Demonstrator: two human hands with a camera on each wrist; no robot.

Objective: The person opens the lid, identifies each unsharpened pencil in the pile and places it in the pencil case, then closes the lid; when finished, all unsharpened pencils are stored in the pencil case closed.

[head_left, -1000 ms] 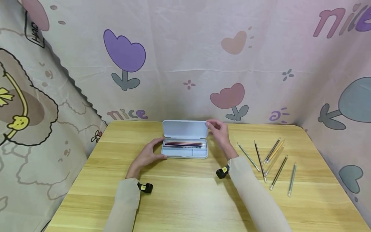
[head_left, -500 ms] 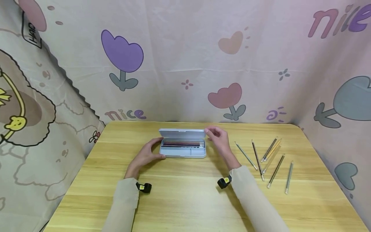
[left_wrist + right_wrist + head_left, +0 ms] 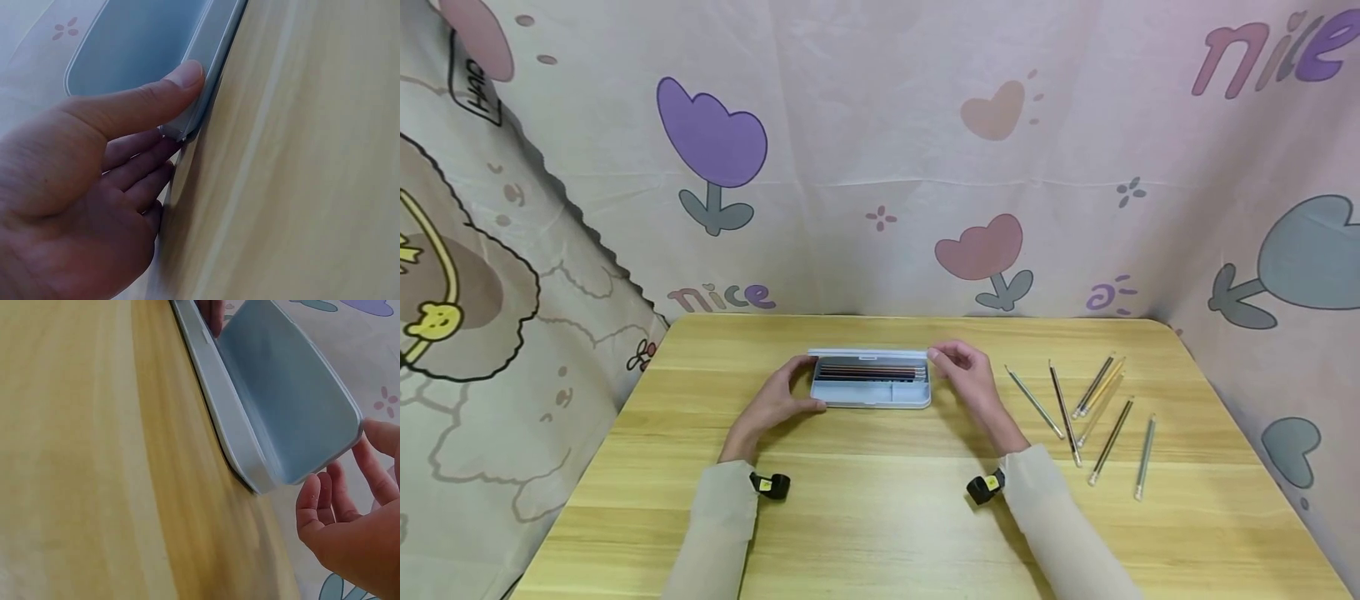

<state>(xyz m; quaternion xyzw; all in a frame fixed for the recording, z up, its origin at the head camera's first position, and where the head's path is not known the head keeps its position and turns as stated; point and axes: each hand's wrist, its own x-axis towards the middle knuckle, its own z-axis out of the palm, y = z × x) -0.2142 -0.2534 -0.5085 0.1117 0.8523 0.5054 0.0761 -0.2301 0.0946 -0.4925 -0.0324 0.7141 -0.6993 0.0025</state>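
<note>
A pale blue pencil case (image 3: 857, 392) lies near the table's far side, its lid (image 3: 867, 354) tilted partway over the tray. Several dark striped pencils (image 3: 868, 372) lie in its back compartment; the front compartments show no pencils. My left hand (image 3: 777, 400) grips the case's left end, thumb (image 3: 187, 75) on the front wall and fingers round behind. At the lid's right corner, my right hand (image 3: 973, 379) pinches the edge between thumb and finger. The right wrist view shows the lid's inner face (image 3: 300, 394) and that hand (image 3: 356, 519) at its corner.
Several loose pencils (image 3: 1101, 425) lie scattered on the right of the wooden table (image 3: 865, 517), beyond my right forearm. A patterned cloth (image 3: 842, 167) hangs right behind the table's far edge.
The lid has swung down from nearly upright toward the tray, my right hand moving with its corner. My left hand keeps its grip on the case. The whole view has shifted slightly.
</note>
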